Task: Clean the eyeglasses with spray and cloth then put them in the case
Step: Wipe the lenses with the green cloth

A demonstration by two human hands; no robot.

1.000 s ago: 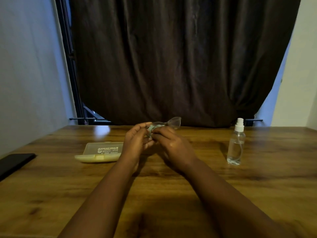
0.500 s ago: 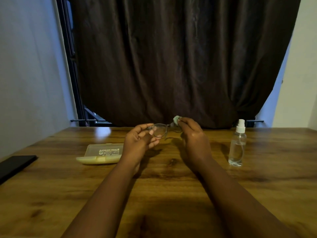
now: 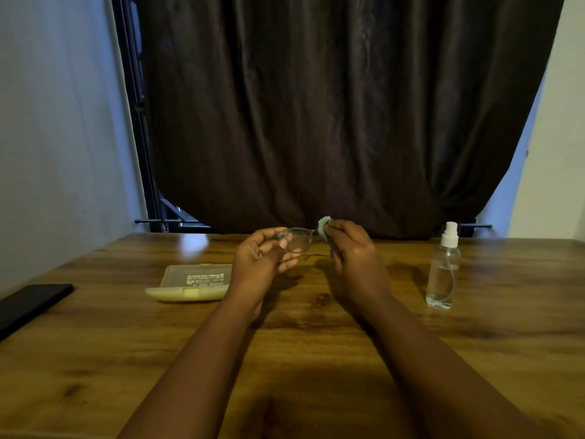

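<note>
We see both hands raised a little above the wooden tabletop [image 3: 316,359], near its far edge and in front of a dark brown curtain [image 3: 332,106]. The left hand [image 3: 262,261] has its fingers curled around the left end of the eyeglasses [image 3: 297,239], pinching the frame so that one clear lens faces us. The right hand [image 3: 351,251] is closed on a small pale green cloth [image 3: 323,228], which is folded over the other end of the eyeglasses; a scalloped edge of the cloth sticks up above the fingers. We cannot tell how much of the right lens the cloth covers, because the hand hides it. One thin temple arm trails down between the two hands.

The case [image 3: 193,282], a pale yellowish box with a printed label on top, lies shut on the tabletop to the left of the left hand, apart from it. The spray bottle [image 3: 443,267], clear with a white nozzle, stands upright on the tabletop well to the right of the right hand. A flat black object [image 3: 28,304] lies at the left edge of the tabletop.
</note>
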